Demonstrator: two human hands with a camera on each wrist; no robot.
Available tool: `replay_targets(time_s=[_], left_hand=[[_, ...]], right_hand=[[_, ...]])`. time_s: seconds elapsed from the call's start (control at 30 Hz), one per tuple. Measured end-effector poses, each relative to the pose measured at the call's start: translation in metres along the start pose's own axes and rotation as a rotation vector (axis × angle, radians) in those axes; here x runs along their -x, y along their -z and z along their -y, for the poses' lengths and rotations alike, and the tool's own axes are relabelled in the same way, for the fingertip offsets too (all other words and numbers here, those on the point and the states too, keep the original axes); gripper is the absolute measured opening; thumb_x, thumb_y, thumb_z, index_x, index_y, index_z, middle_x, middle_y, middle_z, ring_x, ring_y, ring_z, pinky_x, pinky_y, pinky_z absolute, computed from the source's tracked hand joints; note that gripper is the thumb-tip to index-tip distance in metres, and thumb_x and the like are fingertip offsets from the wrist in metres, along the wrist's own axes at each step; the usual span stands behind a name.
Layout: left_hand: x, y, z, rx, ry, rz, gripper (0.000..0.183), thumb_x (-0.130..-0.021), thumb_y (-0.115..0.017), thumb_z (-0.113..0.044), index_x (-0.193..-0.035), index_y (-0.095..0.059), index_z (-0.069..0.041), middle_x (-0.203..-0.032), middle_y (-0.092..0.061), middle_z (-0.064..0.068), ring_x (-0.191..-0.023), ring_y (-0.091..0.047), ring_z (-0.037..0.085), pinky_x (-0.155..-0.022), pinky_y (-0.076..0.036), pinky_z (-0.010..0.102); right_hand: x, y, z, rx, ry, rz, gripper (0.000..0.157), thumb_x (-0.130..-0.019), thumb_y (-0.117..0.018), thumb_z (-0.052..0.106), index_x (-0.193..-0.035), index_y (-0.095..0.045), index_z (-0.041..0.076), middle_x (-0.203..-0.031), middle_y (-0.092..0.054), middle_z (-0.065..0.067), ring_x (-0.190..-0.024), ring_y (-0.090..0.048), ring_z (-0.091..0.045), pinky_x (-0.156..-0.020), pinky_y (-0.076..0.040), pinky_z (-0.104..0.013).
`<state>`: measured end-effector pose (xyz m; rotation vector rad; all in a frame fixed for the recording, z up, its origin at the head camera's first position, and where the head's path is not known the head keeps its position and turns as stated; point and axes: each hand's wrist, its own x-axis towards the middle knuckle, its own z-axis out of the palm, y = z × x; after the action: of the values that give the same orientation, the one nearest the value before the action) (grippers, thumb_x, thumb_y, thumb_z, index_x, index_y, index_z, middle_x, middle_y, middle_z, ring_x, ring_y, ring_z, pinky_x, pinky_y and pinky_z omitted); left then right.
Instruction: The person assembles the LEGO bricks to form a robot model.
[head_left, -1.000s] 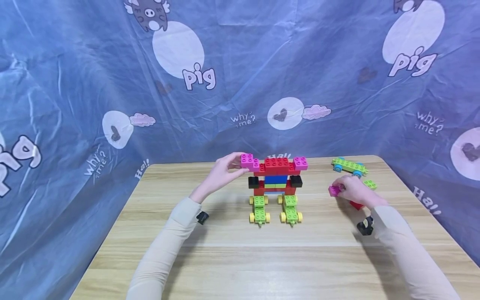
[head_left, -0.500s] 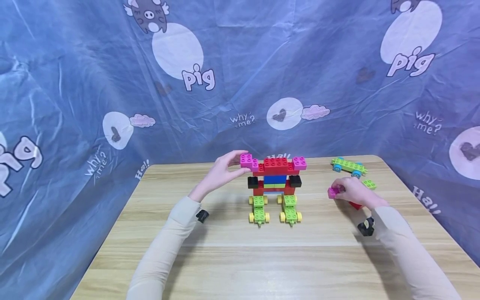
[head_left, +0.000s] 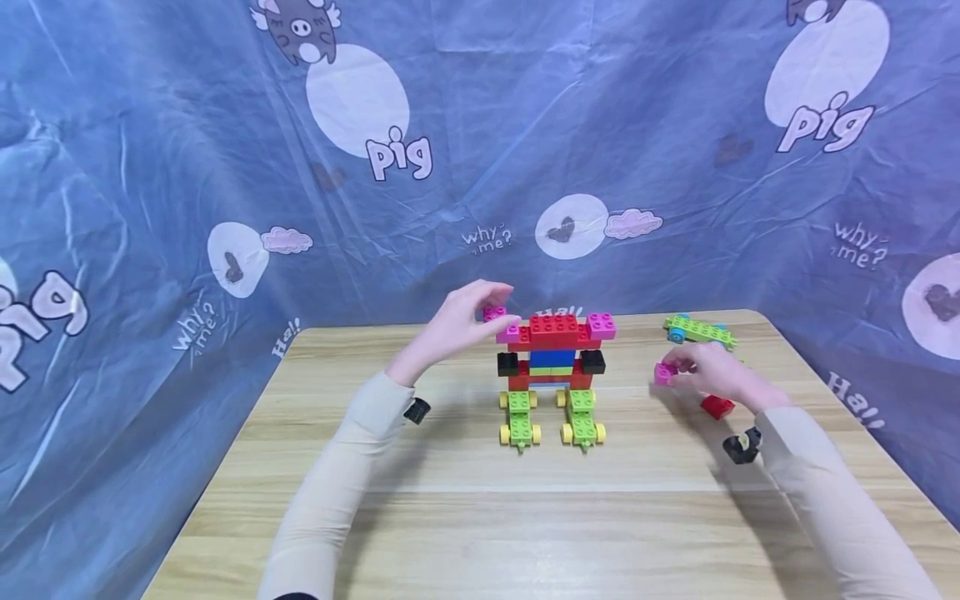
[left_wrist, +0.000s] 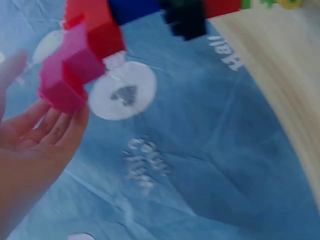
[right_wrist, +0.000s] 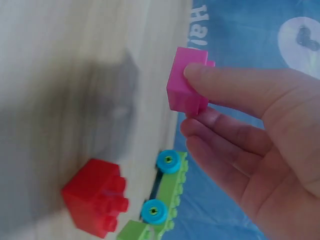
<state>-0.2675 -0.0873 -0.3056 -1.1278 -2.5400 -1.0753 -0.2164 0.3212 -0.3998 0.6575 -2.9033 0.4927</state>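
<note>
A figure of building bricks (head_left: 553,329) stands mid-table, mostly red with a blue middle and black side bricks. Pink bricks top both its ends. My left hand (head_left: 463,321) is at its left end, fingers spread about the stepped pink bricks (left_wrist: 65,75). In the left wrist view the fingertips lie close against the outer pink brick and the thumb stands apart. On the right, my right hand (head_left: 708,371) pinches a loose pink brick (right_wrist: 187,80) between thumb and fingers, above the table. A red brick (head_left: 717,406) lies below that hand.
Two green wheeled bases (head_left: 520,419) with yellow wheels stand under the figure. A long green car base (head_left: 699,330) with blue wheels sits at the back right, a green brick (right_wrist: 134,230) near it. Blue printed cloth (head_left: 480,150) hangs behind the table (head_left: 480,533).
My left hand has risen slightly and its fingers have loosened from the outer pink brick. My right hand has lifted a little with its pink brick, and more of the red brick now shows.
</note>
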Motion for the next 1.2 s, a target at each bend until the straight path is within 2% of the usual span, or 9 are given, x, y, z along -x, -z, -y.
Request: replay_targets(time_s=[0.13,0.27,0.4,0.57,0.7,0.9,1.2], left_hand=[[-0.010,-0.002,-0.014,-0.049,-0.062,0.027,0.049,-0.085,-0.067,-0.036,-0.124,-0.057,-0.008,-0.116,-0.064,0.006,-0.105,-0.062,0.017,-0.093,-0.052,0.025],[-0.018,-0.006,-0.026,-0.091,-0.088,0.047,0.045,-0.086,-0.067,-0.033,-0.122,-0.058,-0.008,-0.115,-0.064,0.005,-0.105,-0.060,0.016,-0.093,-0.051,0.026],[-0.026,-0.013,-0.034,-0.149,-0.084,0.095,0.044,-0.086,-0.066,-0.033,-0.122,-0.058,-0.009,-0.116,-0.064,0.005,-0.104,-0.059,0.015,-0.094,-0.051,0.026],[-0.035,-0.026,-0.045,-0.222,-0.071,0.204,0.047,-0.088,-0.064,-0.037,-0.125,-0.056,-0.009,-0.122,-0.062,0.006,-0.111,-0.058,0.015,-0.098,-0.049,0.027],[-0.042,-0.036,-0.053,-0.263,-0.068,0.264,0.048,-0.088,-0.063,-0.039,-0.126,-0.056,-0.011,-0.124,-0.062,0.005,-0.113,-0.058,0.016,-0.099,-0.049,0.026],[-0.049,-0.045,-0.059,-0.283,-0.059,0.285,0.047,-0.088,-0.063,-0.039,-0.125,-0.057,-0.011,-0.123,-0.063,0.004,-0.112,-0.059,0.014,-0.099,-0.049,0.026],[-0.056,-0.055,-0.061,-0.290,-0.045,0.288,0.046,-0.088,-0.063,-0.039,-0.124,-0.057,-0.011,-0.122,-0.064,0.003,-0.112,-0.060,0.013,-0.099,-0.049,0.024]], right_hand=[[-0.003,0.006,0.005,-0.027,0.023,-0.014,0.023,-0.073,-0.076,0.008,-0.094,-0.069,0.002,-0.083,-0.071,-0.006,-0.076,-0.067,-0.022,-0.068,-0.057,-0.036],[-0.007,0.013,0.010,-0.033,0.013,-0.024,0.021,-0.075,-0.076,0.010,-0.094,-0.069,0.005,-0.084,-0.070,-0.003,-0.076,-0.066,-0.018,-0.069,-0.057,-0.034],[-0.012,0.022,0.018,0.001,0.038,-0.063,0.022,-0.076,-0.076,0.013,-0.096,-0.070,0.006,-0.085,-0.071,-0.004,-0.077,-0.068,-0.019,-0.070,-0.058,-0.036],[-0.017,0.033,0.030,0.026,0.067,-0.107,0.024,-0.076,-0.075,0.013,-0.098,-0.069,0.004,-0.087,-0.072,-0.008,-0.079,-0.069,-0.023,-0.072,-0.058,-0.041],[-0.021,0.040,0.040,0.061,0.121,-0.162,0.022,-0.075,-0.077,0.013,-0.095,-0.070,0.006,-0.084,-0.071,-0.004,-0.075,-0.067,-0.019,-0.067,-0.058,-0.034],[-0.028,0.053,0.056,0.092,0.184,-0.222,0.026,-0.071,-0.079,0.011,-0.095,-0.070,0.006,-0.084,-0.070,-0.003,-0.073,-0.064,-0.014,-0.064,-0.058,-0.030],[-0.031,0.073,0.074,0.086,0.193,-0.235,0.030,-0.070,-0.080,0.010,-0.098,-0.070,0.007,-0.089,-0.070,-0.004,-0.076,-0.063,-0.015,-0.065,-0.059,-0.034]])
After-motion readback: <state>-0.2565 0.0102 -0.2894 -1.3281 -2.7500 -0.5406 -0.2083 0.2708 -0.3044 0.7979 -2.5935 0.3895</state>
